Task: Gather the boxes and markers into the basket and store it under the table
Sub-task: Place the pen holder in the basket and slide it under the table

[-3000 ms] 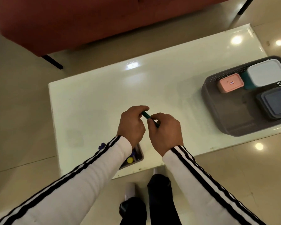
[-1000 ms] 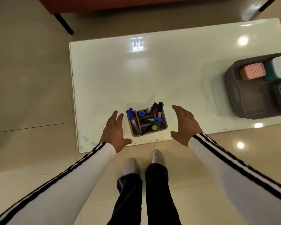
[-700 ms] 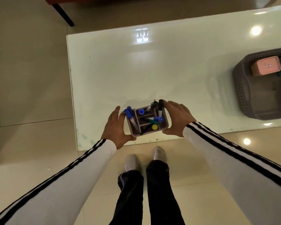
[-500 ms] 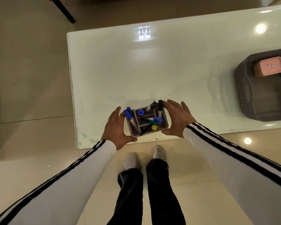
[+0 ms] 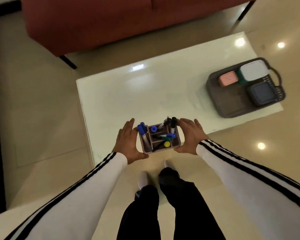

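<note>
A small brown marker holder (image 5: 175, 146) with several blue, black, green and yellow-capped markers (image 5: 171, 135) sits between my palms at the table's near edge. My left hand (image 5: 127, 142) presses its left side and my right hand (image 5: 191, 135) its right side. It looks raised over the edge. The dark grey basket (image 5: 232, 108) stands on the right end of the white table (image 5: 128, 97). Inside it lie a pink box (image 5: 227, 80), a white-lidded green box (image 5: 254, 71) and a dark grey box (image 5: 261, 93).
A red sofa (image 5: 102, 19) on black legs stands beyond the table. Glossy beige floor tiles (image 5: 38, 110) surround the table. My legs and white socks (image 5: 142, 179) are below the near edge.
Three seconds ago both hands held a green marker. They then opened beside the holder and closed on its sides. The view has since tilted up, showing the sofa and whole basket.
</note>
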{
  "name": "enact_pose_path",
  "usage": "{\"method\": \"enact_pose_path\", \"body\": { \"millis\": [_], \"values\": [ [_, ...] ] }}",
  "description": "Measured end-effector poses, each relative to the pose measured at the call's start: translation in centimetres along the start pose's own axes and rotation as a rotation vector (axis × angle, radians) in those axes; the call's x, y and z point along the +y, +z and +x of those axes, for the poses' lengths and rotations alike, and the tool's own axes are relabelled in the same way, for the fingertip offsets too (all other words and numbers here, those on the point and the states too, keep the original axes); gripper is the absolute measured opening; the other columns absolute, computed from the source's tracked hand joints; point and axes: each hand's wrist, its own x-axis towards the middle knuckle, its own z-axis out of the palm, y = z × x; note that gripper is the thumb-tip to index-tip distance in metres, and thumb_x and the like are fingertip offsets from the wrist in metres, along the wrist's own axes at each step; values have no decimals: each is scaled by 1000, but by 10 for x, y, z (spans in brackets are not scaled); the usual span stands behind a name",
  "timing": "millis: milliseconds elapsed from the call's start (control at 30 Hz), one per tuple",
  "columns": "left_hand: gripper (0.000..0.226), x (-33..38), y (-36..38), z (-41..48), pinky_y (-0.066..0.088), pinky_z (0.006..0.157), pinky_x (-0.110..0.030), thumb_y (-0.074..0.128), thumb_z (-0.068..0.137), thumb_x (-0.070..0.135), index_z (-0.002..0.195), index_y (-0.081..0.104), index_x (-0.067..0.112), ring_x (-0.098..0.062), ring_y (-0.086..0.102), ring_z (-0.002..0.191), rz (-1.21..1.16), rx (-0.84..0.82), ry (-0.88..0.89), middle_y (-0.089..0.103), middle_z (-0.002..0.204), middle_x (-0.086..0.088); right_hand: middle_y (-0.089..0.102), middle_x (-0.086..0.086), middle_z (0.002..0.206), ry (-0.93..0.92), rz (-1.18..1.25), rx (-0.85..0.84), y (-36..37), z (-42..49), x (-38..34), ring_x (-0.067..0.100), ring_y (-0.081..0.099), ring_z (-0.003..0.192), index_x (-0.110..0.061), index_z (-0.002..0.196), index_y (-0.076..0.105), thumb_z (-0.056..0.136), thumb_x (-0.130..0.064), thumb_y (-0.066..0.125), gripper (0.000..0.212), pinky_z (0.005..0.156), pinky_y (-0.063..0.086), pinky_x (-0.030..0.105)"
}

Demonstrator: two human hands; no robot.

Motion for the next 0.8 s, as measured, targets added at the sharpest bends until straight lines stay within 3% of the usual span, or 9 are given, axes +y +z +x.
{"method": "enact_pose_path", "body": {
  "millis": [167,433,667,800],
  "values": [
    [123,71,-24,8,2,121,-43,85,55,53,153,17,22,-16,-11,149,43,-30,99,-10,163,2,44,1,148,82,38,115,-52,-51,21,16,24,144,-35,148,21,52,-54,73,111,122,7,48],
    [115,217,-7,100,0,121,-47,83,57,54,149,22,23,-18,-11,149,128,-34,188,-10,162,2,46,7,147,200,4,181,-144,-71,144,27,35,139,-28,148,27,53,-55,73,109,119,18,53],
    [111,319,51,185,1,120,-51,83,57,50,147,25,23,-21,-12,149,145,-32,-13,-9,162,1,45,10,147,143,-35,40,-209,-29,279,31,33,137,-28,151,19,50,-62,72,119,115,25,49],
    [112,342,85,221,-4,118,-56,78,57,61,147,22,26,-21,-18,147,181,-37,-100,-13,162,1,46,9,146,98,-40,-24,-219,-4,330,31,33,137,-25,150,22,53,-58,78,117,117,24,50]
  ]
}}
